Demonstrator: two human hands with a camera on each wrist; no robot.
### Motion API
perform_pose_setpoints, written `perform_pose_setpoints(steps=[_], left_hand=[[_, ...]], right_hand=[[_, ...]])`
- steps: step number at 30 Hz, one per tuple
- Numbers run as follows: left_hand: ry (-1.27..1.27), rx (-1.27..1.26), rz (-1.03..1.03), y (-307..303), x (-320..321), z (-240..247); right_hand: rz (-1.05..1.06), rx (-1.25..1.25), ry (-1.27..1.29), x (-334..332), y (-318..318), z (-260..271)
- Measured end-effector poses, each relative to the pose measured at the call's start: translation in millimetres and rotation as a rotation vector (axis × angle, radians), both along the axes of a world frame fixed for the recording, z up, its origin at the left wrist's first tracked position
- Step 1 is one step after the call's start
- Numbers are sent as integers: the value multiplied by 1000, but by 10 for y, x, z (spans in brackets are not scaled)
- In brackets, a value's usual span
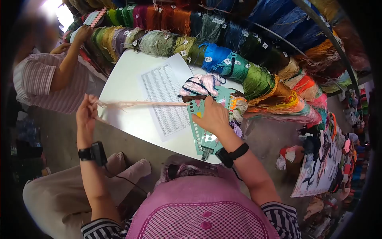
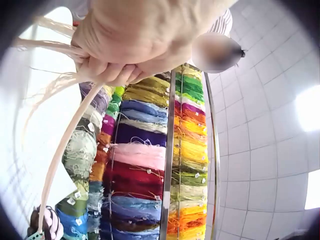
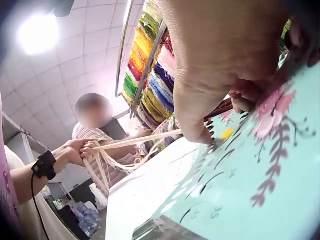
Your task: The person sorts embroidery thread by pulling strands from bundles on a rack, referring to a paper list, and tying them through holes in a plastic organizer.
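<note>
I see the left hand (image 1: 86,115) at 9 o'clock, just off the white table's (image 1: 119,85) near edge, its fingers pinching the end of a pale peach thread bundle (image 1: 139,104). The bundle runs taut toward 3 o'clock, over bare tabletop and a printed sheet (image 1: 165,99), to the teal thread card (image 1: 203,140). The right hand (image 1: 213,116) grips that card, which overhangs the edge at 6 o'clock. Skeins (image 1: 254,79) crowd 12 to 2.
</note>
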State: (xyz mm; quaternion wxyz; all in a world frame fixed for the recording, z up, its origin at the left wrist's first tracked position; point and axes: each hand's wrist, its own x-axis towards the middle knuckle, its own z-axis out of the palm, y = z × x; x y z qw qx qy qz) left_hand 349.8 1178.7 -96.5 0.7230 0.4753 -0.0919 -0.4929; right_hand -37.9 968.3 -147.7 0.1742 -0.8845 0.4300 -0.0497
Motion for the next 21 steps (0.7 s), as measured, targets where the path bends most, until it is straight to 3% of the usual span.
perform_pose_setpoints(steps=[2,3,4,7,8,9,10,12,13,15,16,18,21], left_hand=[[-58,274,278,-137,-246,40],[-67,290,160,50,98,-392],[-24,165,106,34,-128,-335],[174,-61,-140,-276,-1408,218],[295,-118,-219,-355,-1711,346],[345,-159,-295,-432,-1988,522],[359,-183,-368,-505,-2189,616],[349,-244,-558,-636,-2479,773],[349,-251,-581,-707,-2602,782],[-215,-170,-532,-797,-2778,780],[-218,-178,-544,-817,-2776,805],[-464,-126,-655,-850,-2713,859],[-397,-61,-593,-895,-2801,916]], right_hand=[[28,-21,-21,-69,-43,2],[52,-28,-34,-87,-62,18],[62,-35,-50,-90,-55,93],[58,370,-302,-68,128,548],[55,362,-304,-68,231,617],[91,469,-558,-67,323,673],[128,565,-816,-77,399,732],[116,757,-991,-121,528,891],[61,992,-1022,-203,589,1047],[-1,964,-1000,-394,609,1225],[-53,955,-970,-481,606,1265],[-66,1006,-1110,-622,622,1264],[-97,1032,-1221,-806,674,1291]])
